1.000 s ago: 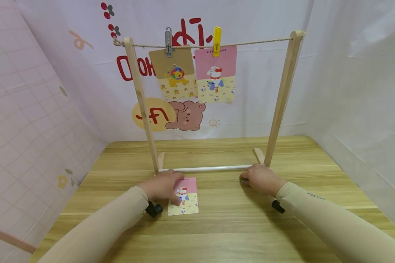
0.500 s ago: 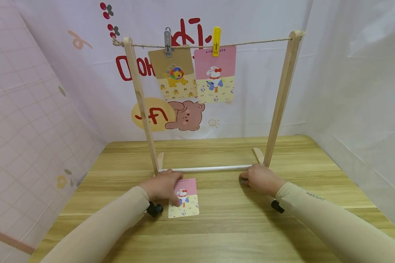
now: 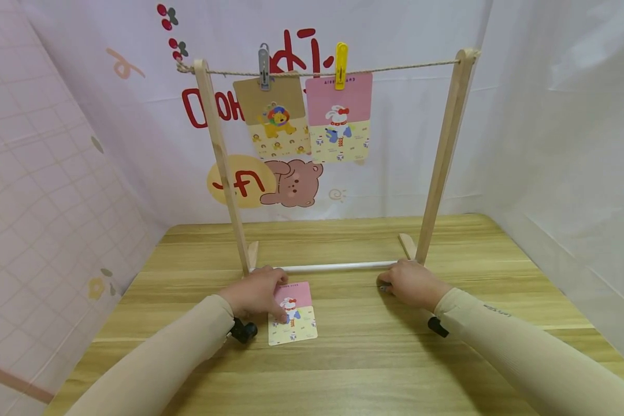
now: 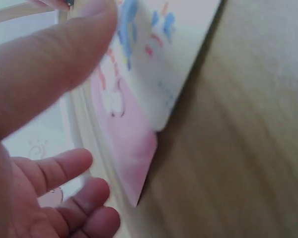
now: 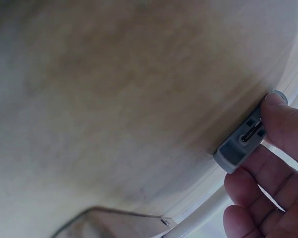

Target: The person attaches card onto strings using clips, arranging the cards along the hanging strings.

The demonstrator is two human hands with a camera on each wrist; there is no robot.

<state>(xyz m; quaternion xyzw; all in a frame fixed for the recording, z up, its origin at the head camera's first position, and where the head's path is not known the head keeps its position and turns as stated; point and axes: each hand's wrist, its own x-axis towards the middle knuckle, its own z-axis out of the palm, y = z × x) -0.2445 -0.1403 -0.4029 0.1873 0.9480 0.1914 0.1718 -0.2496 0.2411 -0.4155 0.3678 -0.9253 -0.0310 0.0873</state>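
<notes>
My left hand (image 3: 257, 292) is over the left part of a pink and cream rabbit card (image 3: 301, 323) lying on the table. Its thumb (image 4: 49, 64) overlaps the card's printed face, while the other fingers (image 4: 89, 198) spread loosely past the pink end. Near the right post, my right hand (image 3: 416, 283) holds a grey clothespin (image 5: 241, 144) between thumb and fingers, low against the tabletop. Above, a grey clothespin (image 3: 264, 68) fastens a brown lion card (image 3: 278, 136) to the rope (image 3: 405, 68). A yellow clothespin (image 3: 341, 66) fastens another rabbit card (image 3: 338, 130) there.
Two wooden posts, left (image 3: 221, 156) and right (image 3: 444, 162), carry the rope. A white crossbar (image 3: 338, 267) joins them low down, just behind both hands. A printed cloth (image 3: 395, 190) hangs behind the wooden table (image 3: 343, 370).
The card under my left hand has slid slightly right and toward me, and turned a little. My left hand has shifted only slightly; the right stays put with its clothespin.
</notes>
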